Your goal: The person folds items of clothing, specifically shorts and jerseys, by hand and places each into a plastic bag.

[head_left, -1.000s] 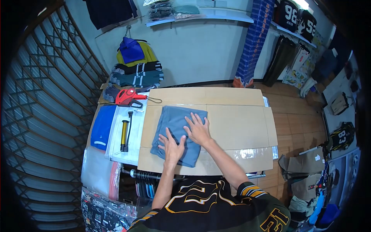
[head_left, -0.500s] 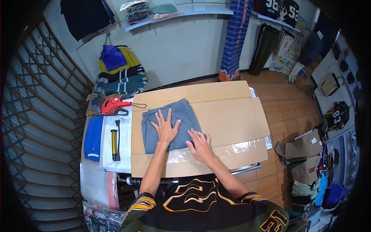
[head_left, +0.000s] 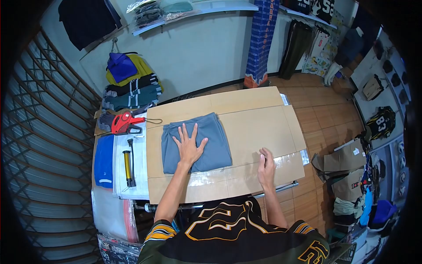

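A folded blue-grey garment (head_left: 215,141), its exact kind hidden by the folds, lies flat on a cardboard sheet (head_left: 259,127). My left hand (head_left: 189,147) presses down on its middle with the fingers spread. Beyond the garment's right edge, my right hand (head_left: 266,169) is held over the near part of the cardboard, apart from the cloth. Its fingers are stretched and lightly curved, seen from the side, and nothing shows in them.
Left of the cardboard are a red-and-black tool (head_left: 126,123) with a cord, a yellow-and-black hand pump (head_left: 127,167) and a blue folded cloth (head_left: 104,160). Piled clothes (head_left: 132,94) stand behind. A blue patterned pillar (head_left: 260,48) rises past the far edge; open cardboard boxes (head_left: 340,163) sit at right.
My right hand has left the garment's right edge and moved right, over the cardboard. The garment's right side now lies flatter and straighter. My left hand has stayed on it.
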Available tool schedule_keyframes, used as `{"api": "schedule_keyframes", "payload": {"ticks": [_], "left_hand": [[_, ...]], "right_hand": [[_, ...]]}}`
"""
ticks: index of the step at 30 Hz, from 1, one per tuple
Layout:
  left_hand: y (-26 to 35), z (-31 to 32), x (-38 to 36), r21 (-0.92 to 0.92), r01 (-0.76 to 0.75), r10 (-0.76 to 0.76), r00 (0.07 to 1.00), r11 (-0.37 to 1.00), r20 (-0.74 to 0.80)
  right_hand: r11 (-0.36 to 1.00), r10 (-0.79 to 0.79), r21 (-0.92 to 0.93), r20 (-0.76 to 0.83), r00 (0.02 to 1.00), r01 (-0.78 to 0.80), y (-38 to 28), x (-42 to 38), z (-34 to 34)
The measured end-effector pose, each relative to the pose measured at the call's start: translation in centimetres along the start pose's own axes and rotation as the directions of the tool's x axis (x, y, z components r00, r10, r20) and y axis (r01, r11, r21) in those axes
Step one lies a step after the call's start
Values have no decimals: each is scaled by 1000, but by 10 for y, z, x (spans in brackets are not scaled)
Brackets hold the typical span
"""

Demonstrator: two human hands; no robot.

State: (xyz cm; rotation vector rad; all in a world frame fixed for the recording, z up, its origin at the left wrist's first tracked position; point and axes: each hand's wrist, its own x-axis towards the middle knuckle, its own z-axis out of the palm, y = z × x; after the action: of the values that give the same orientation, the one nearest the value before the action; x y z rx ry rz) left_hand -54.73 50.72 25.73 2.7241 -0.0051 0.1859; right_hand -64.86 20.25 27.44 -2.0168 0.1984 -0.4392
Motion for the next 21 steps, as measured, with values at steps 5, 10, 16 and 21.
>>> {"api": "schedule_keyframes", "payload": {"ticks": [5,10,16,21], "left_hand": [[4,1,-1,1,8,-8,1000,1000,-24],[1,-2,-5,-79,-6,-4,992,997,-129],[-13,-14,-53,-208,130,-187,939,970,-288],[-40,-46,-121,-314,276,-382,853,908,-356]], "right_hand": [[999,-10,50,51,999,7,-16,2,21],[970,-232,-9,271,934,244,-54,10,59],[901,-426,104,406,809,422,-87,27,118],[792,-558,85,504,659,605,-104,32,160]]}}
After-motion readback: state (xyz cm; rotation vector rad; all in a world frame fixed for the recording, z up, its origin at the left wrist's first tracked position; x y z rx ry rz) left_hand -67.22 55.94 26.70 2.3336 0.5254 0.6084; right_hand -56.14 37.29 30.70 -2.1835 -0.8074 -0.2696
